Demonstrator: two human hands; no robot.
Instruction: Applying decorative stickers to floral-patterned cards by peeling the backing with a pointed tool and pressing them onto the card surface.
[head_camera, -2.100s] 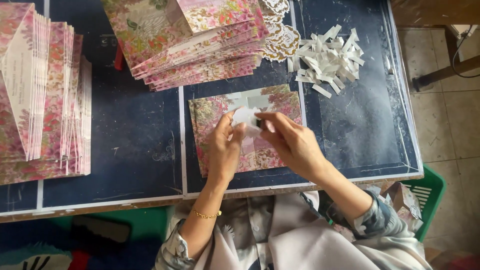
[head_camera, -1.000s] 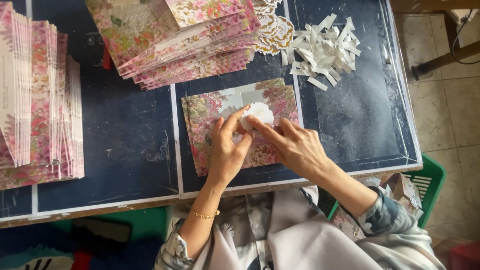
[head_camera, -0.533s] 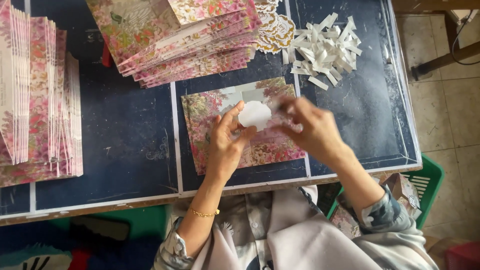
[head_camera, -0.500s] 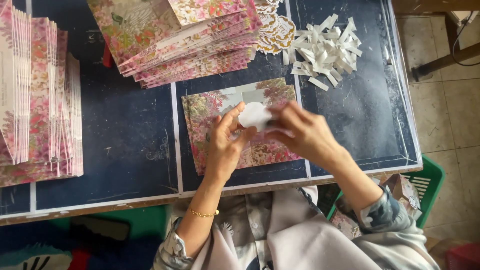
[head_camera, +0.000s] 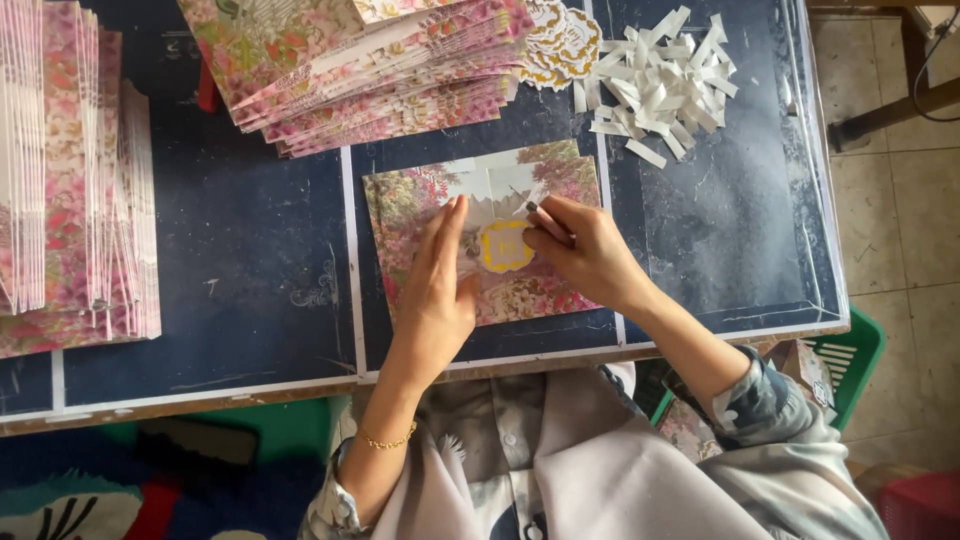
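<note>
A floral pink card (head_camera: 400, 210) lies flat on the dark blue table (head_camera: 250, 270) in front of me. A round yellow sticker (head_camera: 505, 247) sits on the card near its white flap. My left hand (head_camera: 437, 285) lies flat on the card, fingers together, just left of the sticker. My right hand (head_camera: 585, 250) rests at the sticker's right edge, its fingers curled and pinching a small white strip (head_camera: 520, 209).
A fanned stack of floral cards (head_camera: 370, 60) lies at the back. Another stack of floral cards (head_camera: 70, 180) stands at the far left. A pile of white paper strips (head_camera: 665, 80) and some gold stickers (head_camera: 560, 40) lie at the back right. A green basket (head_camera: 850, 360) sits below the table edge.
The sticker was held up between both hands with its white back showing. Now it lies yellow side up on the card, with my left hand flat beside it.
</note>
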